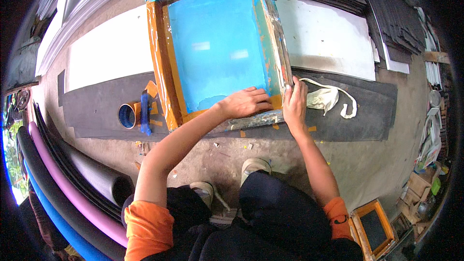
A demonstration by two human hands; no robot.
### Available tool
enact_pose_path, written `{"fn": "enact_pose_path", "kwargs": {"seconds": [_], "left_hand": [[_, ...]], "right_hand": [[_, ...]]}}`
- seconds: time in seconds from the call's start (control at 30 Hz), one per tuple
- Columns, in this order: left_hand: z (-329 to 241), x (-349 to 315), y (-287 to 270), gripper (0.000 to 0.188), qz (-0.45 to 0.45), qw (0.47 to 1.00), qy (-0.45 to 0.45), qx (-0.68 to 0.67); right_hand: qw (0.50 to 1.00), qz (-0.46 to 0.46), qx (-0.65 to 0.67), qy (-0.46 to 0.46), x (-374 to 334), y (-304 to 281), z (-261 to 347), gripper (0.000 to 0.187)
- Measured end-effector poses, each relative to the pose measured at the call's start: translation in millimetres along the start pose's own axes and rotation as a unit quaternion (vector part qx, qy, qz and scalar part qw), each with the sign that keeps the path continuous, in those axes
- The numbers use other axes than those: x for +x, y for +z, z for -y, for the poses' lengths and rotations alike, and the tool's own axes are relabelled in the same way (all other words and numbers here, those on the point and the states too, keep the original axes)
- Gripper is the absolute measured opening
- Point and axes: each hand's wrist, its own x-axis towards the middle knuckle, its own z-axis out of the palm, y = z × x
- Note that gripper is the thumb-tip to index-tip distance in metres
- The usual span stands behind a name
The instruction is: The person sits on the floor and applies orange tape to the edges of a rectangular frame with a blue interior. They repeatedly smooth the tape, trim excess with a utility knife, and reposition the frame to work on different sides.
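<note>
A screen printing frame [164, 63] with a blue-coated mesh [217, 48] lies in front of me, its wooden sides smeared with blue, orange and white. My right hand [295, 102] is closed around the frame's right side by the near corner, thumb on top. Inside the near edge, my left hand [246, 102] rests low on the mesh with its fingers curled together; whatever is under them is hidden. Orange-brown tape or coating borders the mesh beside those fingers. Left of the frame stands an orange-brown can [128, 115] with blue inside, and a blue-stained tool [145, 112] leans against it.
Black sheets [106, 101] and white boards [324, 38] lie beneath the frame. A whitish cloth [323, 98] with a long strip sits right of it. Foam rolls [72, 174] line the left; dark stacked sheets [396, 24] are far right. A small orange frame [372, 227] stands near right.
</note>
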Motion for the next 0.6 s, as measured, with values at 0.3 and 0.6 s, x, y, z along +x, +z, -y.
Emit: {"fn": "enact_pose_path", "kwargs": {"seconds": [0.3, 0.6], "left_hand": [[-7.5, 16.2, 4.0, 0.024, -0.046, 0.998, -0.049, 0.01], [2.3, 9.7, 11.9, 0.04, -0.071, 0.989, -0.064, 0.111]], "right_hand": [[1.0, 0.002, -0.001, 0.004, -1.1, -2.1, -3.5, 0.033], [1.0, -0.011, -0.001, 0.006, -3.6, -2.5, -1.9, 0.031]]}}
